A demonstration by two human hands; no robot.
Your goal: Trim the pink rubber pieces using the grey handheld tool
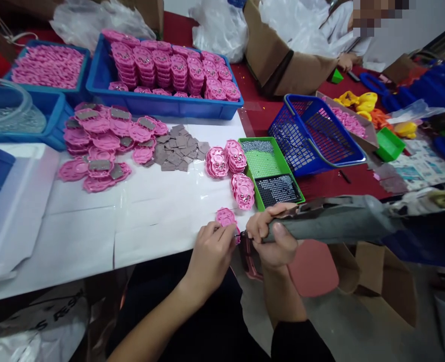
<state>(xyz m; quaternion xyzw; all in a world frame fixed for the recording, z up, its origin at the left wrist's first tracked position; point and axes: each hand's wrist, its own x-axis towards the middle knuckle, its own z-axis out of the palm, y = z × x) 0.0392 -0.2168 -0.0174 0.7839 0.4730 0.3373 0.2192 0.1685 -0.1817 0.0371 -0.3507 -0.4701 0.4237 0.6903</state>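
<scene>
My right hand [274,236] is wrapped around a grey-cased electric screwdriver [328,221], held sideways. Its thin bit points left, at the edge of a pink plastic casing [239,238] that my left hand [213,249] pinches at the table's front edge. My left fingers cover most of that casing, so the contact between bit and casing is hidden. Just behind the fingers shows another pink part [226,216]; whether it is separate I cannot tell. Small stacks of pink casings [242,191] stand beyond my hands, beside a green tray [299,193] holding many small dark screws.
Grey flat plates [179,150] lie heaped near piled pink casings [105,130]. Blue bins [162,104] full of pink parts line the back. A blue basket [316,136] stands right of the tray. Cardboard boxes [380,281] sit below right. Another person's hand [345,62] appears at the far side.
</scene>
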